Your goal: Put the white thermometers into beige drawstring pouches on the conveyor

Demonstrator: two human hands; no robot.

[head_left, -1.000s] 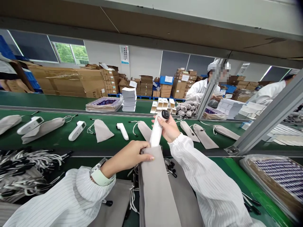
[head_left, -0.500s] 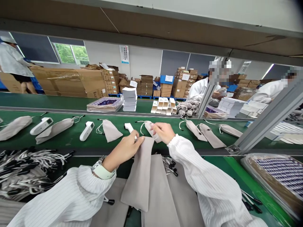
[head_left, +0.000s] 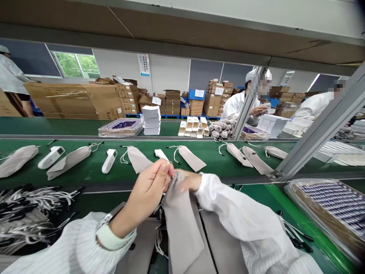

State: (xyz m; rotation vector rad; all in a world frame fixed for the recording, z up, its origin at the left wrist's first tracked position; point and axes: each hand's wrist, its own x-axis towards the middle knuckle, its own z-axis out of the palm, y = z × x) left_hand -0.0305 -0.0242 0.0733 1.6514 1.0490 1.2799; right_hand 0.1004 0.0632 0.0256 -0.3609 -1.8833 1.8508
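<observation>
A long grey cloth pouch (head_left: 182, 224) hangs from my two hands near the middle. My left hand (head_left: 151, 186) is closed in a pinch at its gathered top. Against the same top, my right hand (head_left: 188, 180) is bent round the cloth, partly blurred. More flat grey pouches (head_left: 224, 239) lie beneath. Beyond my hands, a white handheld device (head_left: 161, 154) and a grey drawstring pouch (head_left: 192, 158) rest on the green belt (head_left: 85, 173). Another white device (head_left: 109, 161) and pouch (head_left: 138, 159) lie further left.
Cords with black ends (head_left: 37, 213) are heaped at the left. A tray of batteries (head_left: 330, 207) sits at the right. A metal post (head_left: 319, 125) slants up at the right. Across the belts, a person (head_left: 236, 104) in white handles something.
My right hand has come back from the belt to the held pouch's top, which is now bunched. The pouch on the belt is uncovered. The view has shifted slightly.
</observation>
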